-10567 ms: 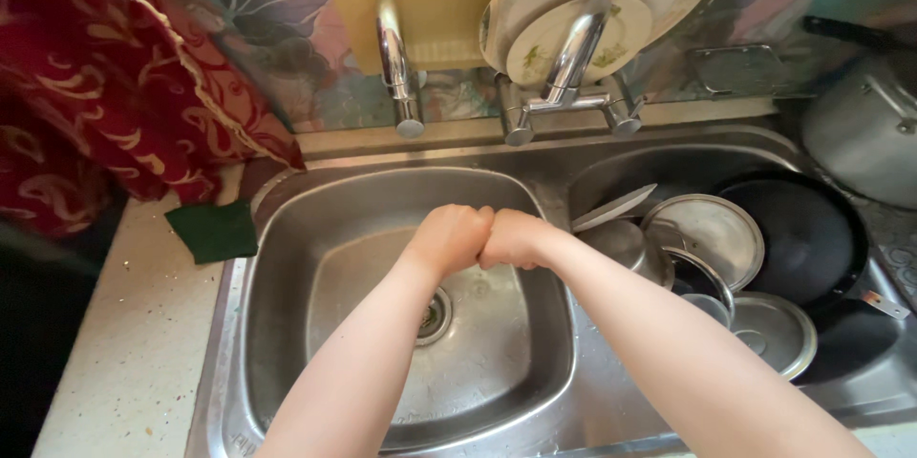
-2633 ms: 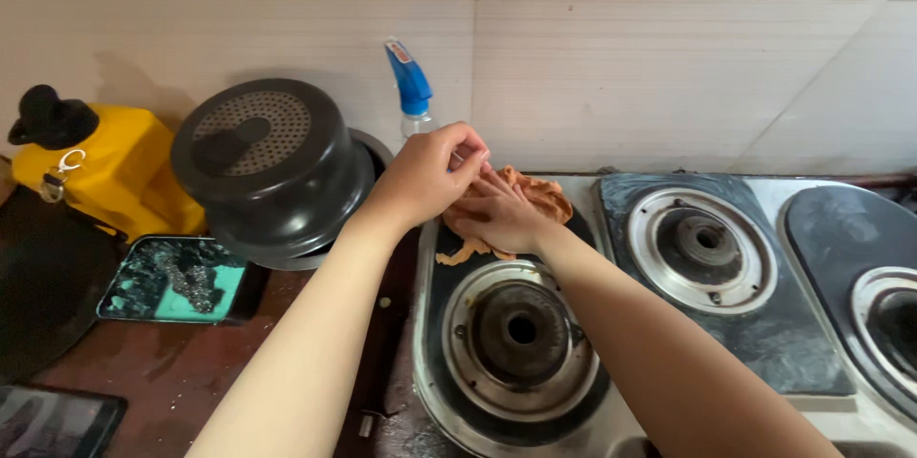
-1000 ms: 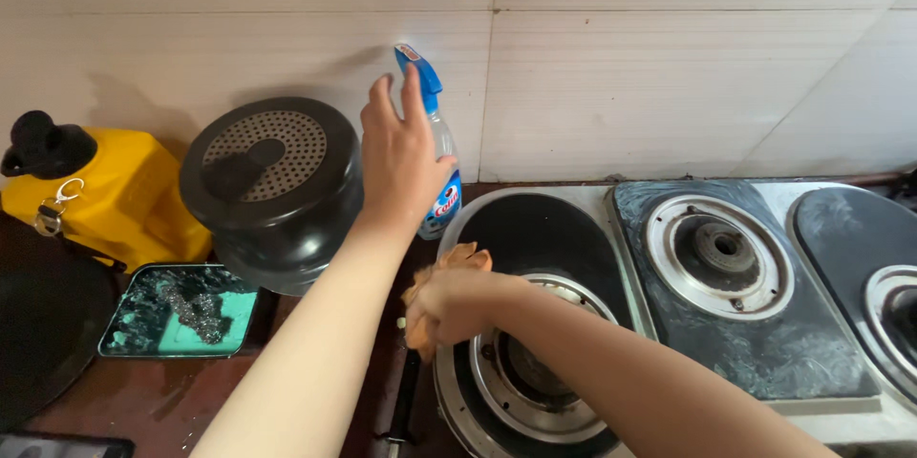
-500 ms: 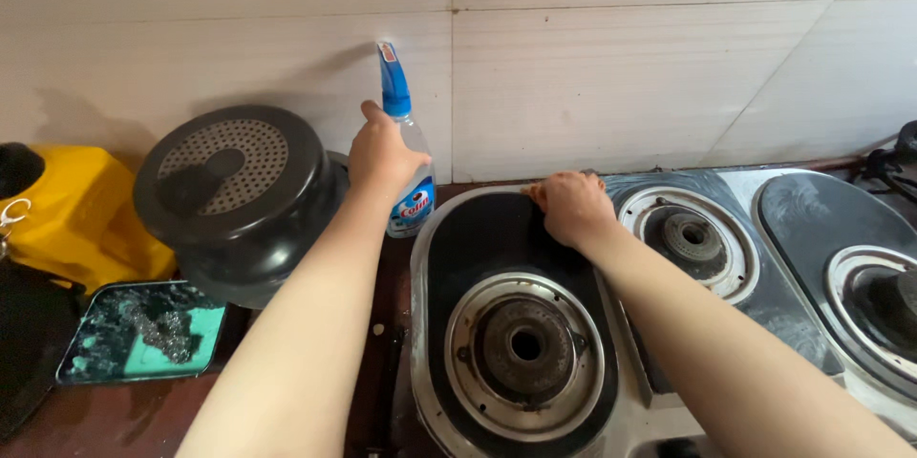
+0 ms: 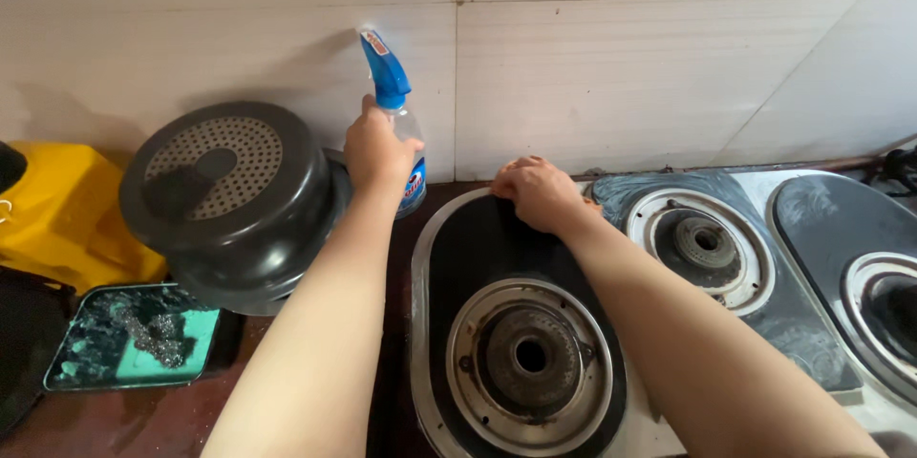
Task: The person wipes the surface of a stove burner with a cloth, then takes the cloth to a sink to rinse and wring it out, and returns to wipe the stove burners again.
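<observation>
Looking down through the head camera, I judged the step as fetching the cleaner: my left hand [image 5: 374, 150] had its grip closed around the neck of the clear spray bottle [image 5: 399, 124] with the blue trigger, standing upright by the tiled wall, beside the upturned dark pan [image 5: 234, 200]. My right hand [image 5: 537, 192] lay curled, knuckles up, on the back rim of the black stove plate [image 5: 478, 257]; whether it held anything I could not tell. Next, I reckoned, the nozzle needed aiming at that plate.
</observation>
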